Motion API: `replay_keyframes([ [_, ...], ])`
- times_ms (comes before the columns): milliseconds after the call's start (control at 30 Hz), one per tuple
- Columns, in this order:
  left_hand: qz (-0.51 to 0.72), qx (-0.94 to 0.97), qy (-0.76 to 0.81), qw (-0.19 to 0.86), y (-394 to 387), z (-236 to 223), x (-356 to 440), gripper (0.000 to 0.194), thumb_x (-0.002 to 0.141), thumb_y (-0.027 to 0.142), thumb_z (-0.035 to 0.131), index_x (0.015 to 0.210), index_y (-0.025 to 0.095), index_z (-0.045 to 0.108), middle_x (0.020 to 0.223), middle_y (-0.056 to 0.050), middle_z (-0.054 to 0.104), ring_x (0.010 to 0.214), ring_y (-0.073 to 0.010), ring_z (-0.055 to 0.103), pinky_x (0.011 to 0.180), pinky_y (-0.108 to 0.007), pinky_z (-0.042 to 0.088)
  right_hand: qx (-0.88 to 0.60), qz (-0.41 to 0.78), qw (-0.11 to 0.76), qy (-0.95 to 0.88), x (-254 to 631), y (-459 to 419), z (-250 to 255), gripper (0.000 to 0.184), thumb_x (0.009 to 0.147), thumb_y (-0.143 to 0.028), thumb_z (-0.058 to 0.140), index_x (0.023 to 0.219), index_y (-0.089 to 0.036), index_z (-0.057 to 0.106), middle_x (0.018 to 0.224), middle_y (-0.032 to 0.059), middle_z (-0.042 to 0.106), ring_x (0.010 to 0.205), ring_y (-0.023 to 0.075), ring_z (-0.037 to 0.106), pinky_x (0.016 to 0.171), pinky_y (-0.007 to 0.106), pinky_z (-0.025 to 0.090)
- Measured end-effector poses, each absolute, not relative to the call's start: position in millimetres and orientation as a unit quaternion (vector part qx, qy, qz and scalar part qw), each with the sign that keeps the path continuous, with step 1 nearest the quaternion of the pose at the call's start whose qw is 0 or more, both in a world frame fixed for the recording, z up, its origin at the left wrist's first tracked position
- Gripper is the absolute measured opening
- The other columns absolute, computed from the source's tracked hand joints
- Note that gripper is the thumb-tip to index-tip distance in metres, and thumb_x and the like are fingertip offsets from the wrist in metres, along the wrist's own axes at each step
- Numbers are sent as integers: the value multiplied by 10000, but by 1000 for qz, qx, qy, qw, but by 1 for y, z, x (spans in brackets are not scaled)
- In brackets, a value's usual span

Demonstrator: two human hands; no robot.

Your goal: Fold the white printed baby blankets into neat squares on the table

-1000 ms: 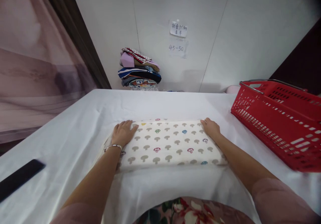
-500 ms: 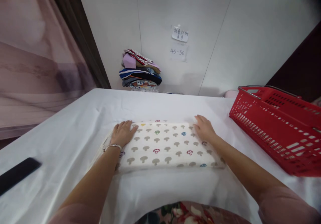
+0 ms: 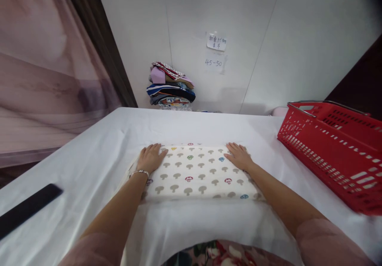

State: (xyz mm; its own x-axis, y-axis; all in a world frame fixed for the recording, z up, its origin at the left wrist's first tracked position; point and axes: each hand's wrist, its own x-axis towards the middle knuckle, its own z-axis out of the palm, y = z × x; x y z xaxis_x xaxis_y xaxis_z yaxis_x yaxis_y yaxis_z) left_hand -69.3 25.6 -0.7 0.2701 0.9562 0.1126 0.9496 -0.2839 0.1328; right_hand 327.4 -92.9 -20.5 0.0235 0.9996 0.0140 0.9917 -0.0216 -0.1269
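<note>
A white cloth (image 3: 195, 172) printed with grey and coloured mushrooms lies folded into a flat, wide rectangle in front of me. My left hand (image 3: 151, 157) rests flat on its far left corner, fingers stretched out and pointing away from me. On the far right corner lies my right hand (image 3: 239, 156), palm down with its fingers spread a little. Neither hand grips the cloth. A bracelet (image 3: 139, 173) circles my left wrist.
The cloth lies on a table with a white cover (image 3: 191, 125). A red basket (image 3: 334, 150) stands at the right, a long black object (image 3: 30, 208) at the left. Folded fabrics (image 3: 171, 85) are stacked beyond the far edge, by a wall with paper notes (image 3: 215, 51).
My right hand has come down onto the cloth and shifted slightly inward. The left hand stays at its corner. The whole view has moved slightly.
</note>
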Motion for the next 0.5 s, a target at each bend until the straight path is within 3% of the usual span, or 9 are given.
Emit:
replay_keyframes([
  [133, 56, 791, 608, 45, 23, 5, -67, 616, 897, 518, 267, 1365, 142, 402, 1456, -112, 369, 1365, -272, 264, 1109, -467, 174, -714, 30, 48, -697, 328, -93, -23, 591, 915, -524, 284, 1414, -213, 342, 1485, 73, 323, 1377, 244, 234, 1114, 461, 141],
  [267, 73, 813, 578, 8, 10, 2, -56, 625, 896, 527, 299, 1373, 135, 392, 1483, -123, 314, 1391, -282, 195, 1125, -493, 120, -711, 22, 51, -701, 330, -92, -26, 599, 911, -536, 284, 1410, -211, 347, 1479, 72, 337, 1369, 245, 249, 1113, 455, 148],
  [500, 72, 829, 554, 17, -5, -12, -45, 642, 897, 554, 268, 1405, 168, 339, 1491, -84, 308, 1394, -253, 201, 1127, -478, 162, -713, 42, 35, -699, 328, -91, -19, 603, 907, -535, 269, 1397, -196, 363, 1471, 84, 347, 1366, 267, 256, 1102, 475, 171],
])
